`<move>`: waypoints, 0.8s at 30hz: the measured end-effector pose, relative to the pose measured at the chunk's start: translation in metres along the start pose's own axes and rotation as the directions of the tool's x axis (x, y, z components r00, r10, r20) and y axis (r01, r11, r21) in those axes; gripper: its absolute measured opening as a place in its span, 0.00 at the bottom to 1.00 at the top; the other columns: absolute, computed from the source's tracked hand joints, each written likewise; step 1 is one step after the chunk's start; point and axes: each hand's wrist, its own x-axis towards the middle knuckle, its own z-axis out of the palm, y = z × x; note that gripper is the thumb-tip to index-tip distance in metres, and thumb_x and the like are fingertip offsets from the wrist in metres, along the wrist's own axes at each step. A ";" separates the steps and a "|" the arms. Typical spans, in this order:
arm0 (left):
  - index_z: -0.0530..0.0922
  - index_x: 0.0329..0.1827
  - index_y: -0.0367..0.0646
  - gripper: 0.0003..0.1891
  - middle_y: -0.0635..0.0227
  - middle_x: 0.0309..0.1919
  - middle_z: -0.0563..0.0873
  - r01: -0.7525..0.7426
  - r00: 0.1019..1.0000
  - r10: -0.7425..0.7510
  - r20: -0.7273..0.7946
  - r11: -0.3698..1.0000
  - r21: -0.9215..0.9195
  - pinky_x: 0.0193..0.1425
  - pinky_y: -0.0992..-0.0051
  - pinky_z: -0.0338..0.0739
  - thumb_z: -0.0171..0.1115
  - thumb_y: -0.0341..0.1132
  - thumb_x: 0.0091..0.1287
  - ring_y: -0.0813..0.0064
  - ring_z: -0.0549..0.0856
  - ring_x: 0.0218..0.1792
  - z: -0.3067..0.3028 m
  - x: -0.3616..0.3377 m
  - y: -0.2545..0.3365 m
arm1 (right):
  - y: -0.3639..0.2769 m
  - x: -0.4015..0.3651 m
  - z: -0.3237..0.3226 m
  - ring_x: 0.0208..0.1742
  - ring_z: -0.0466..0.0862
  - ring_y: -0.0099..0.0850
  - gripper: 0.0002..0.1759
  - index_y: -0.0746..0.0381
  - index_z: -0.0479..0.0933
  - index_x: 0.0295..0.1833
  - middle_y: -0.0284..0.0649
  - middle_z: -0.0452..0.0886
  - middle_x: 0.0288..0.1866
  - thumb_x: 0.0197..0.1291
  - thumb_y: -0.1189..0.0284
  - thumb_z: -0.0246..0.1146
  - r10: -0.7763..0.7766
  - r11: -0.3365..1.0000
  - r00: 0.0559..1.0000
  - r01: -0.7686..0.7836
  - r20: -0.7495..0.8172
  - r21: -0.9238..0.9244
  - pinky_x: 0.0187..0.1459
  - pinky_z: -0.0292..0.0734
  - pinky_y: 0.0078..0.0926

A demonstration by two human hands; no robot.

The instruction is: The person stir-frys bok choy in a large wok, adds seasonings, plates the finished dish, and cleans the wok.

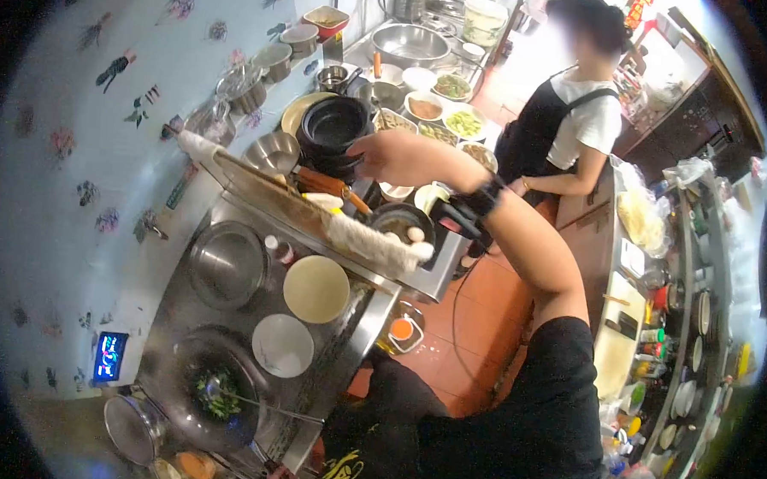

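My right hand (pixel 404 159) reaches across the counter, its bent fingers closed at the edge of the stacked black bowls (pixel 333 124). Low in the view, my left hand (pixel 281 478) is wrapped round the handle of a large wok (pixel 179 410), partly cut off by the frame's edge. Chopped greens (pixel 218 397) lie in the wok with a metal ladle (pixel 282 411), whose handle leans over the rim. Beside the wok stand a white bowl (pixel 282 345) and a cream-coloured bowl (pixel 316 289).
A metal-framed partition with a draped cloth (pixel 375 242) crosses between stove and counter. Ingredient bowls (pixel 464 121) and a pan with eggs (pixel 401 223) are beyond it. A person in a black apron (pixel 534 126) stands at the upper right. A metal pan (pixel 228 265) sits by the wall.
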 end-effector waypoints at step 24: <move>0.75 0.36 0.41 0.07 0.68 0.18 0.78 -0.173 0.944 0.184 -0.274 0.983 0.065 0.17 0.74 0.68 0.63 0.34 0.62 0.74 0.80 0.16 0.018 -0.046 0.009 | 0.156 0.306 0.222 0.48 0.84 0.39 0.24 0.60 0.72 0.63 0.44 0.85 0.44 0.65 0.64 0.62 -0.388 0.837 0.919 0.383 0.069 -0.391 0.46 0.81 0.37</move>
